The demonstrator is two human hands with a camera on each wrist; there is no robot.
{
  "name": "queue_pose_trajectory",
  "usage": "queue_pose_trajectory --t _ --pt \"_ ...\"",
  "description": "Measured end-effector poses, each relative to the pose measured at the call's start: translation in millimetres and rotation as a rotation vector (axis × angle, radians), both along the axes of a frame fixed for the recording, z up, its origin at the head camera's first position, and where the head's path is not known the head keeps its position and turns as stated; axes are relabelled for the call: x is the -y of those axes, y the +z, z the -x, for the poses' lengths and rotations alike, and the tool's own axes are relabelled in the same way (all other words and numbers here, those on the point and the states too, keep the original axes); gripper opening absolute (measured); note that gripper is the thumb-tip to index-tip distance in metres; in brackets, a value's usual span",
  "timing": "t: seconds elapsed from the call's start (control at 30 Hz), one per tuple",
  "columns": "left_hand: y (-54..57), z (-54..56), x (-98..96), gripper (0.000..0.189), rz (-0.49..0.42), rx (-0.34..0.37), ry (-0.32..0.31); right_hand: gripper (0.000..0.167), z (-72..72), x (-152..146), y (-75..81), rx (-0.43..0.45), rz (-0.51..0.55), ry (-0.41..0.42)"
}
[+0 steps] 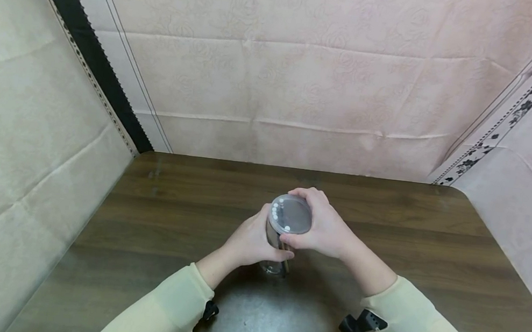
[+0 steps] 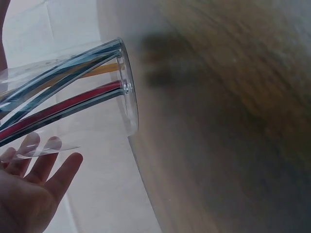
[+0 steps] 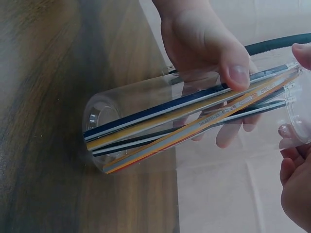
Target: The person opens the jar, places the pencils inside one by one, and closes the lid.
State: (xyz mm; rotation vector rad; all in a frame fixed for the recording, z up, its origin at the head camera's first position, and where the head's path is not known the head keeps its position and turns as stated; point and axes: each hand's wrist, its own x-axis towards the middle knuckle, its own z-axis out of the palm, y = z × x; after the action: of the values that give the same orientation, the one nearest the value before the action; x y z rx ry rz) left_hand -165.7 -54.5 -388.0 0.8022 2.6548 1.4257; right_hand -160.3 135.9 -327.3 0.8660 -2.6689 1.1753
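Note:
A tall clear plastic jar stands nearly upright between both hands over the wooden table. My left hand grips its body, the thumb across the near side and the fingers behind. My right hand holds the top end, with fingers and thumb curled round the rim of the translucent round lid. Small white spots show along the lid's left side. Inside the jar are several pencils, some dark blue, some yellow-orange and one red, leaning slantwise. The jar's base shows just above the tabletop in the left wrist view.
The dark wooden table has rounded far corners. A pale patterned cloth hangs behind it, with more cloth along both sides. Each sleeve carries a black wrist camera mount.

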Motion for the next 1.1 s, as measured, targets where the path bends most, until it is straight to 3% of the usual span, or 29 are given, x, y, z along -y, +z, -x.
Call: queue_pose_trajectory --t 0.33,0.7,1.1 --pt "-4.5 2.4 0.1 0.091 -0.004 0.046 -0.002 0.077 1.2 1 -2.6 -0.007 -0.011 -0.001" --pt "-9.5 6.3 1.2 0.093 0.010 0.042 0.015 0.083 5.3 2 -7.8 -0.053 -0.033 0.009" --pt "-10.2 6.7 2.7 0.096 0.016 0.079 0.012 0.095 0.4 0 -10.3 0.024 -0.002 -0.026"
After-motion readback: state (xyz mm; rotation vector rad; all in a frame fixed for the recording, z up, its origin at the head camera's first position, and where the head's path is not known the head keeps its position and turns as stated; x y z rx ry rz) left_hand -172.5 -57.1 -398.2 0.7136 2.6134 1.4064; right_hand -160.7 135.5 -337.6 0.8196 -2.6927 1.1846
